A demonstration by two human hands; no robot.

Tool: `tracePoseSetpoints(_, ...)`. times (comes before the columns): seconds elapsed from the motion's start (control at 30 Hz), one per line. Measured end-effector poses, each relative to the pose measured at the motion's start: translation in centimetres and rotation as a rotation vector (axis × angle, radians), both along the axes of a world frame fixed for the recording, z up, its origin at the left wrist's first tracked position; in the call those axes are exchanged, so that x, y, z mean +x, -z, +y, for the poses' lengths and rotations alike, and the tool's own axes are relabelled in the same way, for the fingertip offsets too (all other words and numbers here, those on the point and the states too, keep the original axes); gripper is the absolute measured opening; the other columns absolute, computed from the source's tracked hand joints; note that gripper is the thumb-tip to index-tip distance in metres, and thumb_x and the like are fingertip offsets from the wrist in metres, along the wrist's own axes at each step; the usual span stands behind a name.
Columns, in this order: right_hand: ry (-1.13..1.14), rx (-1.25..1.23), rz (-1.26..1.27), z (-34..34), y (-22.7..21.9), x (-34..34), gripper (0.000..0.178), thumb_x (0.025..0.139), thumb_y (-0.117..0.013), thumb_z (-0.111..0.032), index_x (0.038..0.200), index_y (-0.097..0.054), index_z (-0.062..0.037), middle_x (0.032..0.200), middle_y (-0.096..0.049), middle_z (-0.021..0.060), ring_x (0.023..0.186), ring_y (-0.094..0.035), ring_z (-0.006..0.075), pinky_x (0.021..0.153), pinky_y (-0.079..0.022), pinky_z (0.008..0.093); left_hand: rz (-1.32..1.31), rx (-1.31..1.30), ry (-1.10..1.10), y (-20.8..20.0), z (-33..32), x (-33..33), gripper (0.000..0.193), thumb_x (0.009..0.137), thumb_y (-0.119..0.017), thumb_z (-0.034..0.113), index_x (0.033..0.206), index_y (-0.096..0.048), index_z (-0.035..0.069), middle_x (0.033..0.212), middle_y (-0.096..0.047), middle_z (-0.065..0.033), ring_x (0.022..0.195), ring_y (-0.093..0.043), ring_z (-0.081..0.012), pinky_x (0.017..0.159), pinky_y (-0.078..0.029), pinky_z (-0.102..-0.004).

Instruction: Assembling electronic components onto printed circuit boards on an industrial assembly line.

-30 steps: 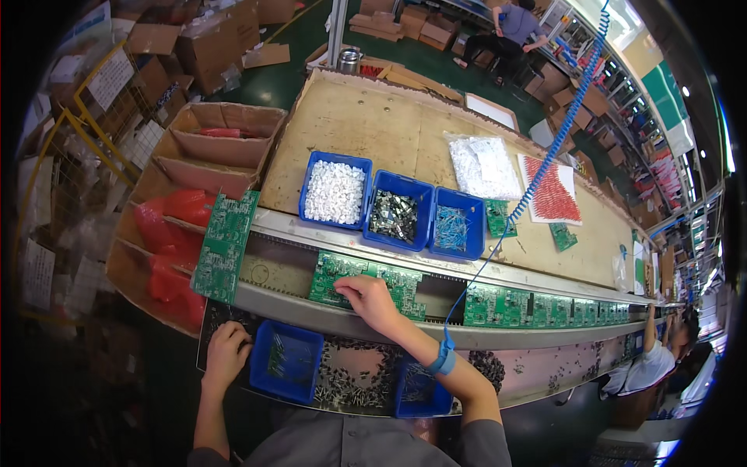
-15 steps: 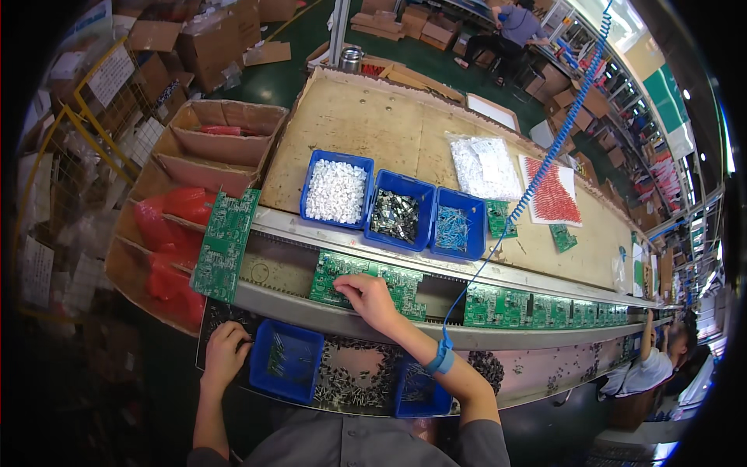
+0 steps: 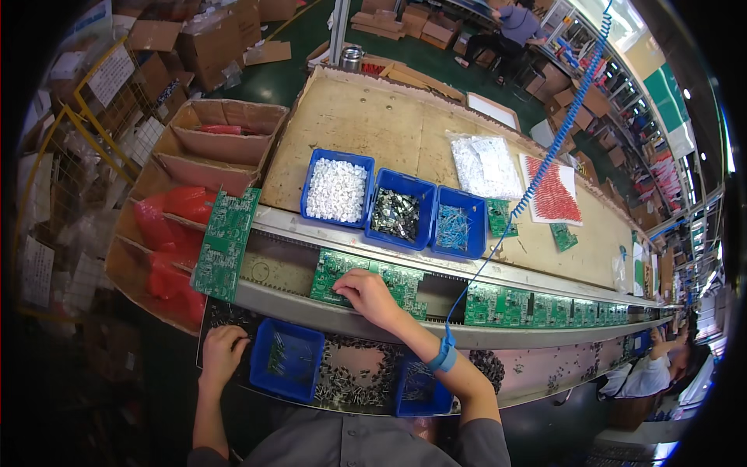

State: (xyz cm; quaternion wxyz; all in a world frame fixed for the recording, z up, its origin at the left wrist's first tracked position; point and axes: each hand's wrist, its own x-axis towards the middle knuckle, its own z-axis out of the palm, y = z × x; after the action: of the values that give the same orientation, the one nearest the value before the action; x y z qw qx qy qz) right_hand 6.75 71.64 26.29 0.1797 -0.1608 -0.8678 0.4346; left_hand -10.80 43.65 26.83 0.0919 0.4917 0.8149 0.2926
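My right hand (image 3: 364, 294) is over a green circuit board (image 3: 331, 268) lying in the rail in front of me. Its thumb and fingers are pinched close to the board's surface; anything between them is too small to make out. A blue wrist strap (image 3: 443, 355) with a cord is on that arm. My left hand (image 3: 223, 349) is at the left end of the parts tray (image 3: 359, 361), its fingers curled together, and what they may hold is hidden. Just right of it stands a blue bin (image 3: 287, 359) with thin-legged parts in it.
Behind the rail stand blue bins of white parts (image 3: 336, 191), dark parts (image 3: 394, 216) and blue parts (image 3: 452, 229). Another circuit board (image 3: 226, 247) lies across the rail's left end. A coiled blue cord (image 3: 562, 132) hangs at the right. Further right, a co-worker (image 3: 650, 373) sits along the line.
My left hand has shifted very slightly left; my right hand stays over the same board. At the far right, the co-worker's arm has come down and the person leans closer to the line.
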Motion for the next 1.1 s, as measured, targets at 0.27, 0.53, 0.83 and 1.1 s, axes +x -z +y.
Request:
tracePoseSetpoints(0.27,0.007,0.188,-0.01,-0.6,0.2,0.3,0.013,0.076,-0.066,-0.003,0.089,-0.068,-0.0037,0.084,-0.063,0.0107,0.08,-0.06,0.0292,0.07,-0.05,0.0372,-0.036,-0.009,-0.06,-0.8,-0.1,0.0,0.018,0.069,-0.07,-0.002,0.085,-0.063,0.0,0.081,-0.063,-0.0129,0.074,-0.059,-0.029,0.07,-0.046,-0.0362)
tracePoseSetpoints(0.53,0.237,0.26,0.011,-1.5,-7.6,9.5,0.017,0.077,-0.067,-0.003,0.095,-0.067,-0.0027,0.089,-0.062,0.0118,0.082,-0.06,0.0283,0.07,-0.05,0.0351,-0.021,-0.026,-0.033,-3.6,0.4,-0.5,0.014,0.071,-0.067,-0.002,0.085,-0.064,0.0,0.086,-0.063,-0.0143,0.083,-0.06,-0.0318,0.073,-0.048,-0.0385)
tracePoseSetpoints(0.83,1.051,0.195,-0.484,-6.3,-2.4,28.5,0.015,0.078,-0.066,-0.004,0.091,-0.065,0.0001,0.083,-0.062,0.0165,0.079,-0.059,0.0352,0.074,-0.047,0.0401,-0.291,0.181,0.314,-6.4,10.1,1.9,0.01,0.077,-0.067,0.001,0.087,-0.065,0.001,0.086,-0.063,-0.0115,0.082,-0.061,-0.0292,0.073,-0.048,-0.035)
tracePoseSetpoints(1.1,1.148,0.164,-0.66,-8.7,0.0,29.3,0.034,0.071,-0.071,-0.008,0.105,-0.067,-0.0075,0.095,-0.058,0.0135,0.09,-0.056,0.0336,0.08,-0.046,0.04,-0.324,0.153,0.609,-2.4,18.2,4.1,0.011,0.082,-0.062,0.005,0.092,-0.066,0.001,0.088,-0.063,-0.0114,0.084,-0.06,-0.0294,0.074,-0.048,-0.0379)
